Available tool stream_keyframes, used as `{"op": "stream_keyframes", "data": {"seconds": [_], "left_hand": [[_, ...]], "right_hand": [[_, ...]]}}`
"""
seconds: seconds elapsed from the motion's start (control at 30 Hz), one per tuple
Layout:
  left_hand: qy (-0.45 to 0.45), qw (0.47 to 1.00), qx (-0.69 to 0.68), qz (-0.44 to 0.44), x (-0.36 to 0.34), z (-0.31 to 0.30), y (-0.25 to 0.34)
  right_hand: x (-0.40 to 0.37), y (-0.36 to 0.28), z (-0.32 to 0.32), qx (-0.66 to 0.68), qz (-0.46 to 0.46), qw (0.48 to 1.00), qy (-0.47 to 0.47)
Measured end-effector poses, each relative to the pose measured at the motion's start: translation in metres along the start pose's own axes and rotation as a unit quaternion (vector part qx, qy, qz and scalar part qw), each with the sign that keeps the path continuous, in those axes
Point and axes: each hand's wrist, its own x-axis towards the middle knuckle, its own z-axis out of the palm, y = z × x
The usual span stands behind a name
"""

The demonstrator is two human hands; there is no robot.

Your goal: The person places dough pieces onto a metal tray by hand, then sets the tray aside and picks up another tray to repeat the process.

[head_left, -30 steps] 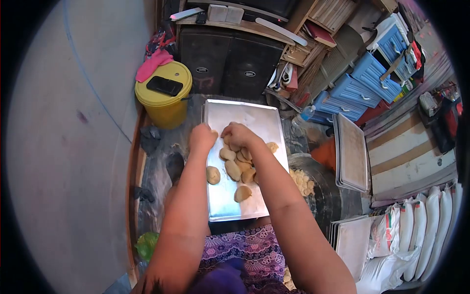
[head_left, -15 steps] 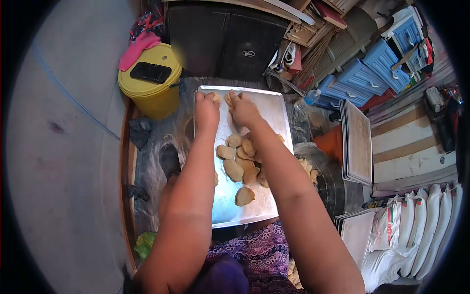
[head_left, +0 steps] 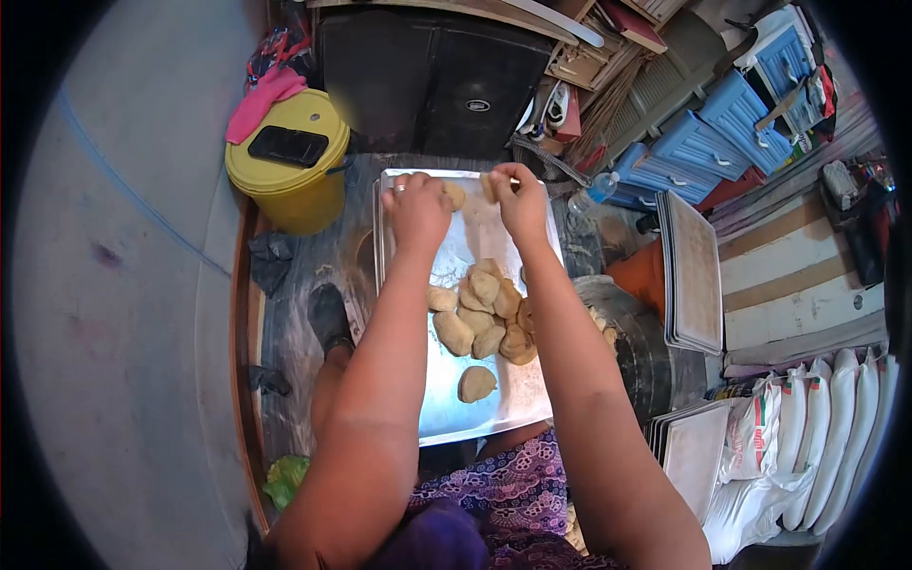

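At the far left of the metal tray (head_left: pixel 446 418), my left hand (head_left: pixel 420 214) lies palm down with its fingers spread, a ring on one of them. A round flat dough piece (head_left: pixel 455 197) touches its thumb side. Across from it, my right hand (head_left: pixel 522 201) pinches another dough piece (head_left: pixel 489 188) between thumb and fingers, near the tray's far edge. A loose pile of dough pieces (head_left: pixel 484 285) covers the middle of the tray, partly behind my right forearm. One separate dough piece (head_left: pixel 477 384) lies closer to me.
A yellow bucket (head_left: pixel 294 209) with a phone (head_left: pixel 288 145) on its lid stands at the left. Behind the tray is a black speaker cabinet (head_left: pixel 418 85). To the right are a plastic bottle (head_left: pixel 595 193), stacked trays (head_left: pixel 691 275) and a dark tub (head_left: pixel 646 347) with more dough.
My hands have moved apart, the right one toward the tray's right side with a dough piece. My left hand has loosened from a closed grip and its fingers have spread.
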Motion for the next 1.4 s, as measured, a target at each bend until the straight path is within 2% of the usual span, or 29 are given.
{"op": "stream_keyframes", "data": {"seconds": [0.03, 0.1, 0.13, 0.2, 0.23, 0.27, 0.33, 0.37, 0.4, 0.47, 0.6, 0.63, 0.67, 0.7, 0.73, 0.77, 0.8, 0.87, 0.9, 0.97, 1.0, 1.07, 1.1, 1.13, 1.2, 1.23, 1.27, 1.33, 1.4], "left_hand": [[-0.051, 0.998, -0.01, 0.017, -0.001, 0.001, 0.004], [-0.063, 0.998, 0.001, 0.018, -0.009, 0.011, 0.004], [-0.074, 0.997, 0.011, 0.017, -0.012, 0.017, 0.003], [-0.063, 0.998, 0.016, 0.023, -0.012, 0.025, -0.002], [-0.05, 0.998, 0.021, 0.025, -0.012, 0.03, -0.004], [-0.052, 0.998, 0.02, 0.025, -0.013, 0.029, -0.003], [-0.081, 0.995, 0.05, 0.009, -0.012, 0.025, 0.0], [-0.079, 0.996, 0.05, 0.007, -0.011, 0.025, -0.002], [-0.092, 0.995, 0.046, 0.011, -0.012, 0.025, -0.003], [-0.105, 0.994, 0.04, 0.016, -0.013, 0.025, -0.003], [-0.092, 0.995, 0.024, 0.014, -0.013, 0.025, -0.001], [-0.091, 0.996, 0.019, 0.012, -0.013, 0.026, -0.001], [-0.09, 0.996, 0.019, 0.011, -0.012, 0.026, 0.0], [-0.105, 0.994, 0.016, 0.0, -0.011, 0.024, 0.001], [-0.121, 0.992, 0.014, -0.011, -0.01, 0.023, 0.002], [-0.122, 0.992, 0.014, -0.01, -0.01, 0.021, 0.005], [-0.121, 0.993, 0.012, 0.01, -0.01, 0.02, 0.01], [-0.119, 0.992, 0.011, 0.031, -0.01, 0.02, 0.019], [-0.157, 0.986, 0.028, 0.054, -0.011, 0.02, 0.024], [-0.253, 0.962, 0.071, 0.069, -0.012, 0.025, 0.033], [-0.255, 0.962, 0.07, 0.067, -0.015, 0.03, 0.033], [-0.246, 0.962, 0.101, 0.057, -0.022, 0.04, 0.036], [-0.282, 0.95, 0.118, 0.059, -0.02, 0.041, 0.036], [-0.285, 0.949, 0.117, 0.061, -0.022, 0.04, 0.036], [-0.267, 0.958, 0.073, 0.073, -0.022, 0.039, 0.034], [-0.265, 0.959, 0.072, 0.072, -0.021, 0.038, 0.034], [-0.27, 0.955, 0.086, 0.083, -0.022, 0.037, 0.034], [-0.272, 0.953, 0.102, 0.092, -0.023, 0.037, 0.032], [-0.26, 0.955, 0.103, 0.1, -0.027, 0.04, 0.033]], "right_hand": [[0.002, 0.011, 0.006, 0.0, 0.0, 1.0, 0.001], [0.002, 0.037, 0.023, -0.211, 0.008, 0.974, -0.082], [0.0, 0.046, 0.028, -0.211, 0.008, 0.974, -0.08], [-0.009, 0.039, 0.029, -0.388, -0.18, 0.901, -0.07], [-0.004, 0.035, 0.021, -0.391, -0.121, 0.9, -0.15], [-0.006, 0.016, 0.01, -0.392, -0.119, 0.9, -0.151], [-0.015, -0.008, -0.012, -0.211, 0.033, 0.968, -0.132], [-0.021, 0.001, -0.023, -0.241, -0.012, 0.958, -0.157], [-0.03, 0.003, -0.027, -0.241, -0.013, 0.958, -0.158], [-0.043, 0.004, -0.036, -0.15, 0.059, 0.886, -0.434], [-0.032, 0.005, -0.058, -0.071, 0.122, 0.913, -0.382], [-0.021, 0.024, -0.057, -0.044, 0.102, 0.967, -0.231], [-0.012, 0.037, -0.056, -0.015, 0.081, 0.994, -0.074], [-0.006, 0.038, -0.051, -0.015, 0.081, 0.994, -0.074], [-0.001, 0.038, -0.042, -0.086, -0.016, 0.996, 0.023], [0.0, 0.041, -0.037, -0.155, -0.113, 0.974, 0.121], [0.0, 0.055, -0.032, -0.271, -0.122, 0.954, 0.043], [-0.015, 0.066, -0.01, -0.305, -0.085, 0.947, -0.055], [-0.013, 0.063, -0.012, -0.305, -0.085, 0.947, -0.055], [-0.006, 0.054, -0.017, -0.32, 0.015, 0.932, -0.168], [-0.005, 0.06, -0.016, -0.322, 0.017, 0.931, -0.17], [-0.006, 0.066, -0.019, -0.341, -0.058, 0.921, -0.177], [-0.005, 0.065, -0.023, -0.328, -0.07, 0.923, -0.189], [-0.007, 0.063, -0.031, -0.33, -0.066, 0.923, -0.188], [-0.008, 0.034, -0.05, -0.276, 0.008, 0.937, -0.215], [-0.013, 0.034, -0.061, -0.265, 0.023, 0.949, -0.169], [-0.022, 0.036, -0.073, -0.266, 0.02, 0.949, -0.17], [-0.047, 0.037, -0.092, -0.294, 0.072, 0.906, -0.294], [-0.074, 0.048, -0.095, -0.296, 0.005, 0.9, -0.319]]}}
